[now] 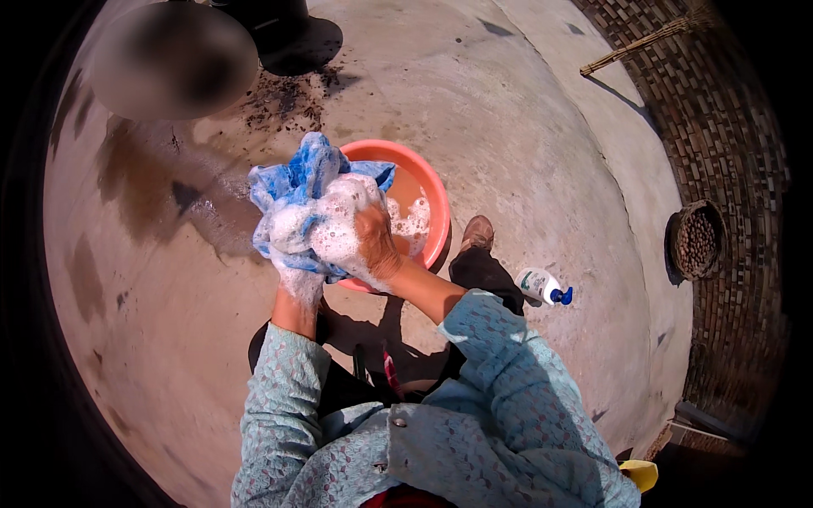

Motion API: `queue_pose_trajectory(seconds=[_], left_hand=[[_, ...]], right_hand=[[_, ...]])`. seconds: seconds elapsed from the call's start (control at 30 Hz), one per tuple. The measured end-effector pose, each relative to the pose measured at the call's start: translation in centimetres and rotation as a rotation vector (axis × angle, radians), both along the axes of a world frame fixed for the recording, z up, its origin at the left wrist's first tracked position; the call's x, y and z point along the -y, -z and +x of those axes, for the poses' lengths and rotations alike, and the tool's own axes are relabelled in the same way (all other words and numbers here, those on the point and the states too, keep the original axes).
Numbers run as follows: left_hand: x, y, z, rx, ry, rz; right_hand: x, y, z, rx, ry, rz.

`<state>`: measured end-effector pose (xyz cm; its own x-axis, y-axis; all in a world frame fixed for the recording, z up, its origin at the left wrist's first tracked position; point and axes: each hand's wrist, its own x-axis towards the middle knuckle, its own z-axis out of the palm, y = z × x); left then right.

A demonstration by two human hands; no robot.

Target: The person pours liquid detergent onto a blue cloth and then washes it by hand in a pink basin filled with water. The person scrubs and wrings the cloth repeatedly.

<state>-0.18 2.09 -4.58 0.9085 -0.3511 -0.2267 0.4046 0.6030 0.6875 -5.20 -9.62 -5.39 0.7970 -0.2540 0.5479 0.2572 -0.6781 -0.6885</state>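
A bunched blue cloth (318, 165), thick with white suds, is held up over the left side of an orange plastic basin (439, 203). My right hand (373, 241) presses into the foamy bundle from the right, its fingers curled round it and partly under the lather. On the near left, my left hand (298, 269) grips the same cloth, with foam covering most of its fingers. Cloudy brownish water (405, 182) with floating suds (410, 224) shows in the basin. Which part of the cloth each finger holds is hidden by lather.
A white pump bottle (540, 285) with a blue top lies right of my shoe (478, 232). A round basket of nut-like pieces (696, 241) stands by the brick paving at right. Farther off are a stick broom (635, 52) and a black container (269, 21).
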Motion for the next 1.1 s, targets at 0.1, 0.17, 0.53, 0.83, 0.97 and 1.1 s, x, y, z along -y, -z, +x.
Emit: queue_pose_trajectory(seconds=[0.1,0.17,0.53,0.83,0.97,1.1], left_hand=[[0.3,-0.2,-0.2,-0.009,0.002,0.014],[0.3,0.0,-0.4,-0.047,-0.017,0.041],[0.9,-2.1,-1.0,-0.056,0.004,-0.109],[1.4,-3.1,-1.1,-0.259,-0.053,-0.108],[2.6,-4.7,-0.2,-0.275,0.059,-0.204],[2.7,-3.6,-0.1,-0.187,0.048,-0.166]], right_hand=[[0.1,-0.1,-0.1,-0.002,-0.004,-0.005],[0.2,-0.2,0.0,-0.003,-0.006,-0.004],[0.8,-0.4,-0.9,-0.017,-0.017,-0.005],[1.7,-2.4,0.3,0.050,-0.010,0.050],[3.2,-3.7,0.5,0.001,0.046,0.254],[3.4,-4.1,0.2,-0.030,0.057,0.828]])
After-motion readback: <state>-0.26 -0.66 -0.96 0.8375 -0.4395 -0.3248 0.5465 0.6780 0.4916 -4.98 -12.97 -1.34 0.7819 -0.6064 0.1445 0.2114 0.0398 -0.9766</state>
